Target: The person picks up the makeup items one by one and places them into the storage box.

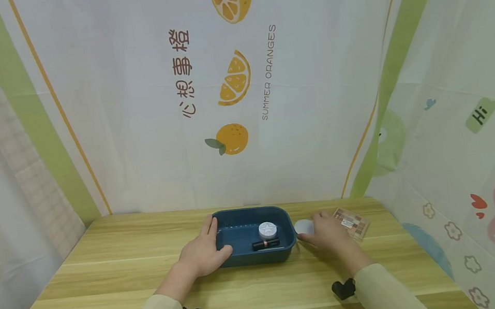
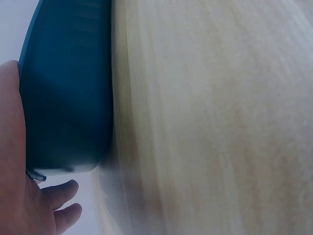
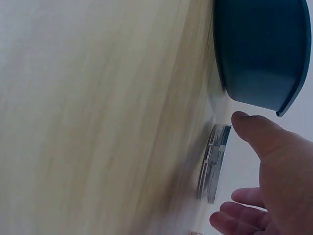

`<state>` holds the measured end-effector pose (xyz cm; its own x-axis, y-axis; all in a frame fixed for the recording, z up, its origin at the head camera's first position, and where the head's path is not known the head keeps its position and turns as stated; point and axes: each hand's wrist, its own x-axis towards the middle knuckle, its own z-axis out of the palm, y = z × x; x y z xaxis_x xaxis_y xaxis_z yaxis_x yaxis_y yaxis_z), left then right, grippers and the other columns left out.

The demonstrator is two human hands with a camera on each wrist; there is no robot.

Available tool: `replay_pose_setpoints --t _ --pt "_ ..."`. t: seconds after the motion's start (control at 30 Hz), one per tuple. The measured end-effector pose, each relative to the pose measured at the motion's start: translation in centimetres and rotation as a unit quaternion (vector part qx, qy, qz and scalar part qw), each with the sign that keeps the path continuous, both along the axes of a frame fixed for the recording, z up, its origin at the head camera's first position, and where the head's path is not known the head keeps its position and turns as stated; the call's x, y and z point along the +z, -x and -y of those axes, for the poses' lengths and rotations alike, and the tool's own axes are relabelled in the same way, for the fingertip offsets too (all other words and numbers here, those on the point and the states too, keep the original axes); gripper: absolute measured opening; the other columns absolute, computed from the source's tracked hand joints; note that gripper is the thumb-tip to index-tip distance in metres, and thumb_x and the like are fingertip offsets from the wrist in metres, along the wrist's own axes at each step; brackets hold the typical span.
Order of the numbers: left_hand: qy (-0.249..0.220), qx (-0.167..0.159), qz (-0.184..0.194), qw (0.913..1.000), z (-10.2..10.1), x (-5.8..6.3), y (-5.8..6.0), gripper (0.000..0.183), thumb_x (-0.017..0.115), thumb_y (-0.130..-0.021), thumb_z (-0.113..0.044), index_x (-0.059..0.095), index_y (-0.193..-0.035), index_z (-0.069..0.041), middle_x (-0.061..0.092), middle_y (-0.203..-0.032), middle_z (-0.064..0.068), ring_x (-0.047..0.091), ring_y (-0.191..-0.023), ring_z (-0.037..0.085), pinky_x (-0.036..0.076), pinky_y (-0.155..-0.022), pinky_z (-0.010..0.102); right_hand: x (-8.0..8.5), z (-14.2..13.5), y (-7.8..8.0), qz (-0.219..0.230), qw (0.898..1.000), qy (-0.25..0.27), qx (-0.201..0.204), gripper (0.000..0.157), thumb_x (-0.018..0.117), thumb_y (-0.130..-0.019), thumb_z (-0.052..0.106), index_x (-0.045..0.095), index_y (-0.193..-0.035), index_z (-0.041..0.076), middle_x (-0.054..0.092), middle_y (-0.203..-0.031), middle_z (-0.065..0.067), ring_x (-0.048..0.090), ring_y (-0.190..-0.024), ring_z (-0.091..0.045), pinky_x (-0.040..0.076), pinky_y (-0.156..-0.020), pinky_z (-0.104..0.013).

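My left hand (image 1: 201, 252) rests on the near left corner of a dark blue plastic bin (image 1: 261, 258). Its thumb lies over the front rim, with fairly straight fingers along the left end. Inside the bin are a round white case (image 1: 267, 230) with an embossed star and a black lipstick tube (image 1: 265, 244) with a pinkish band. To the right of the bin, my right hand (image 1: 328, 232) is spread around a flat round white case (image 1: 304, 227). In the right wrist view, this clear-edged case (image 3: 213, 164) lies on the tabletop between thumb and fingers, with a gap to the thumb.
A square makeup palette (image 1: 352, 223) with brown and pink patches lies just right of my right hand. The wood-grain table (image 1: 266, 298) reaches back to a white curtain (image 1: 148, 152) printed with oranges. Another printed curtain (image 1: 468, 156) hangs along the right side.
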<state>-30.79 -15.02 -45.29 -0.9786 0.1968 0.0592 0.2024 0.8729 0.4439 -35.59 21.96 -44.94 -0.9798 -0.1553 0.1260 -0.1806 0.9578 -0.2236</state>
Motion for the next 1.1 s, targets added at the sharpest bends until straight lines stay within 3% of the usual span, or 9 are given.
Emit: replay_pose_setpoints --t 0.6,1.1 --pt "0.0 0.001 0.005 1.0 0.0 0.1 0.0 0.098 0.053 -0.097 -0.049 0.017 -0.176 -0.004 0.009 -0.187 0.014 0.041 -0.05 0.022 0.027 -0.05 0.035 -0.7 0.2 0.9 0.009 0.999 -0.016 -0.026 0.078 0.079 -0.092 0.059 0.069 -0.126 -0.01 0.07 -0.119 -0.024 0.069 -0.101 -0.038 0.059 -0.09 -0.056" --pt "0.005 0.001 0.001 1.0 0.1 -0.1 0.1 0.099 0.053 -0.097 -0.05 0.017 -0.176 -0.003 0.009 -0.186 0.014 0.042 -0.049 0.022 0.028 -0.049 0.035 -1.0 0.4 1.1 0.022 0.999 0.005 -0.042 0.076 0.079 -0.087 0.059 0.07 -0.116 -0.011 0.067 -0.115 -0.021 0.064 -0.092 -0.032 0.057 -0.087 -0.054"
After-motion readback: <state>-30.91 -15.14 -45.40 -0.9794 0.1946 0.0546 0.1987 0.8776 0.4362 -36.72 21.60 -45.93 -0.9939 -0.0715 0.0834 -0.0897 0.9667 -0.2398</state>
